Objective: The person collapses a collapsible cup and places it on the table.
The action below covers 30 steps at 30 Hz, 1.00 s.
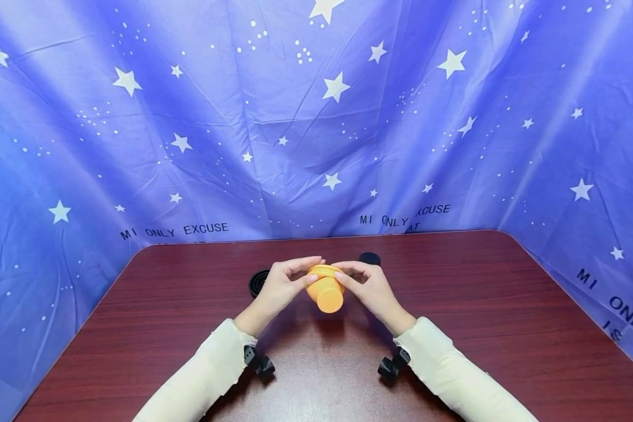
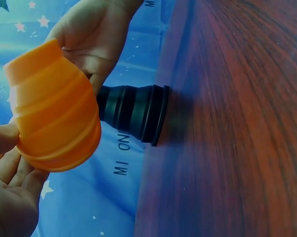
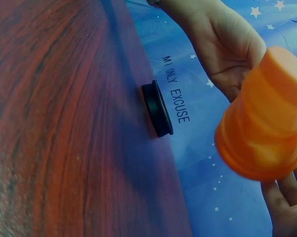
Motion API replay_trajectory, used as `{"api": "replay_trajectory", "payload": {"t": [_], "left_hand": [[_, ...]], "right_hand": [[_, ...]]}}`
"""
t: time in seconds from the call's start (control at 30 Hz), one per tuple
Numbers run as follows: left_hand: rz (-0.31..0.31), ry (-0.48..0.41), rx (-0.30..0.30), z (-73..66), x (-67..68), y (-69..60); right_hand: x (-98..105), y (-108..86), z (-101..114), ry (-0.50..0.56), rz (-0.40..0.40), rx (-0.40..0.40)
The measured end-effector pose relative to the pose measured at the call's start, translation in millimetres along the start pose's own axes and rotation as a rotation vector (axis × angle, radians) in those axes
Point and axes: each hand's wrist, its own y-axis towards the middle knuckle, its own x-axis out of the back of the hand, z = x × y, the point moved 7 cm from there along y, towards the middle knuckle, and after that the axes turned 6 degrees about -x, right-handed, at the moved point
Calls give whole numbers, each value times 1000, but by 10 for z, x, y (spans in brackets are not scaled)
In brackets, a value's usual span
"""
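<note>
Both hands hold an orange collapsible cup [image 1: 327, 286] over the table. Its narrow base is tilted up toward the person, and spiral ridges run round its wall in the left wrist view. My left hand [image 1: 278, 289] pinches its left side near the wide rim, thumb on the near face. On the other side my right hand [image 1: 371, 288] does likewise. Behind the left hand lies a flat black ringed cup [image 1: 257, 282], partly hidden by that hand. Beyond the right hand, an extended black cup [image 2: 136, 112] stands on its wide rim.
A dark red wood-grain table [image 1: 190, 328] lies beneath the hands. Blue star-printed cloth [image 1: 274, 117] hangs round its back and sides. Small black devices [image 1: 264, 368] are strapped at both wrists.
</note>
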Motion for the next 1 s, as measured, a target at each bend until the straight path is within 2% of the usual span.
{"api": "replay_trajectory", "payload": {"t": [0.2,0.27,0.43,0.53,0.77,1.0], "left_hand": [[32,29,3,-38,-83,-1],[35,31,2,-49,-94,-1],[29,17,5,-27,-97,-7],[24,-21,8,-32,-85,-19],[26,-81,58,23,-40,-48],[66,-108,66,68,-59,-62]], "right_hand": [[-52,-70,228,-29,33,-9],[-54,-79,247,-27,34,-15],[-34,-35,85,-10,16,13],[-31,4,-36,21,15,31],[2,5,-29,134,-1,45],[36,-4,-20,239,-21,33]]}}
